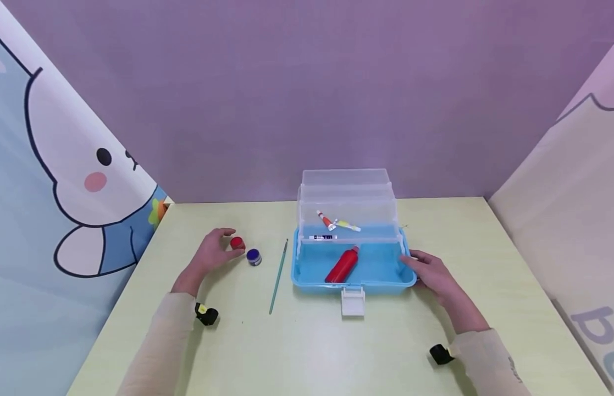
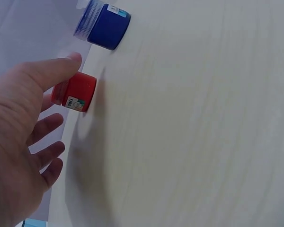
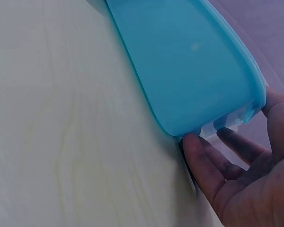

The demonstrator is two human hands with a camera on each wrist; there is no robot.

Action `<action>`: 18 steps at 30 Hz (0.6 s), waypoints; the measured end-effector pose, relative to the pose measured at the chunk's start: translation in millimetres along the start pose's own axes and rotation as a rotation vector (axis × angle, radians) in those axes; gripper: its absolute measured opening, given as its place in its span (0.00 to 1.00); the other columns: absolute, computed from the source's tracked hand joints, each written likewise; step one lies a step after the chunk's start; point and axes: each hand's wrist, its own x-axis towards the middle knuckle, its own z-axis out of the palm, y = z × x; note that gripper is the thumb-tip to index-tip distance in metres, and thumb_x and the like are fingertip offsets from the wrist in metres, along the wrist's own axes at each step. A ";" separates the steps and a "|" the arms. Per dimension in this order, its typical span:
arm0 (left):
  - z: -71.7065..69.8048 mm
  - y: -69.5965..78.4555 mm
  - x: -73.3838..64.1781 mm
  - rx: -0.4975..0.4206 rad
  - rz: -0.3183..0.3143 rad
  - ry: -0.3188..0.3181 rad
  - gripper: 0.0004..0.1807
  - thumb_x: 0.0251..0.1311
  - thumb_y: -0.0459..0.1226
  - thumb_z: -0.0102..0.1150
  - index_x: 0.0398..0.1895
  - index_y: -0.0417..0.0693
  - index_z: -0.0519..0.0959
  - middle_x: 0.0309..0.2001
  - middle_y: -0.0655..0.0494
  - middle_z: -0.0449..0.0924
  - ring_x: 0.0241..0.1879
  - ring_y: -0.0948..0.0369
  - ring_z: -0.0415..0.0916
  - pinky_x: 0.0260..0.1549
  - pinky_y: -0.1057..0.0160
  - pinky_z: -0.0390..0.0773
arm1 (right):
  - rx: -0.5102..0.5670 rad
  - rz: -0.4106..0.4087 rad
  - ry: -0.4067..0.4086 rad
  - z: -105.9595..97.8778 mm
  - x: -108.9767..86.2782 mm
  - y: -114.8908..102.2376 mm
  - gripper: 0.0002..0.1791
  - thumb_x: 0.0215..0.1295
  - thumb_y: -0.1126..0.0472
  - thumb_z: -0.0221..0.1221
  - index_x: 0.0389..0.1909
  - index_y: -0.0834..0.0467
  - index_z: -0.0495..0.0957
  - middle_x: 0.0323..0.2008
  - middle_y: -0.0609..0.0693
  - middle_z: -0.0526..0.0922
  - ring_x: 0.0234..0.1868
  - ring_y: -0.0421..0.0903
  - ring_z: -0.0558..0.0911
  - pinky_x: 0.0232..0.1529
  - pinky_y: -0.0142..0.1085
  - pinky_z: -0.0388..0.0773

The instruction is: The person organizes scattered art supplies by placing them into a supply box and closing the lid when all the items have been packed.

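My left hand is at a small red paint jar on the table. Its thumb lies along the near side and its index finger reaches past the far side, with a gap showing there. In the left wrist view the other fingers hang loose. A blue paint jar stands just right of the thumb. My right hand grips the right end of a blue plastic box, thumb over the rim and fingers outside. The clear lid is raised. Inside the box lies a red bottle.
A thin green paintbrush lies between the jars and the box. An orange-red tube, a yellow tube and a dark-labelled tube are at the back of the box. The white latch hangs down in front.
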 end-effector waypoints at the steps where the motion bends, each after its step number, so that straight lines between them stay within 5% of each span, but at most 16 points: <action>1: 1.6 -1.5 0.0 -0.004 -0.002 0.006 0.35 0.54 0.45 0.71 0.61 0.36 0.71 0.60 0.36 0.69 0.63 0.40 0.62 0.62 0.42 0.61 | -0.001 0.001 -0.001 0.4 0.2 0.4 0.43 0.65 0.41 0.59 0.71 0.64 0.60 0.63 0.68 0.68 0.49 0.52 0.80 0.44 0.39 0.81; 18: 11.5 -2.0 -2.3 -0.064 -0.059 0.072 0.26 0.55 0.43 0.70 0.52 0.36 0.75 0.54 0.38 0.72 0.59 0.40 0.66 0.59 0.41 0.65 | -0.011 0.011 -0.001 0.6 0.2 -0.9 0.42 0.66 0.41 0.58 0.71 0.64 0.60 0.63 0.67 0.68 0.48 0.53 0.80 0.44 0.39 0.80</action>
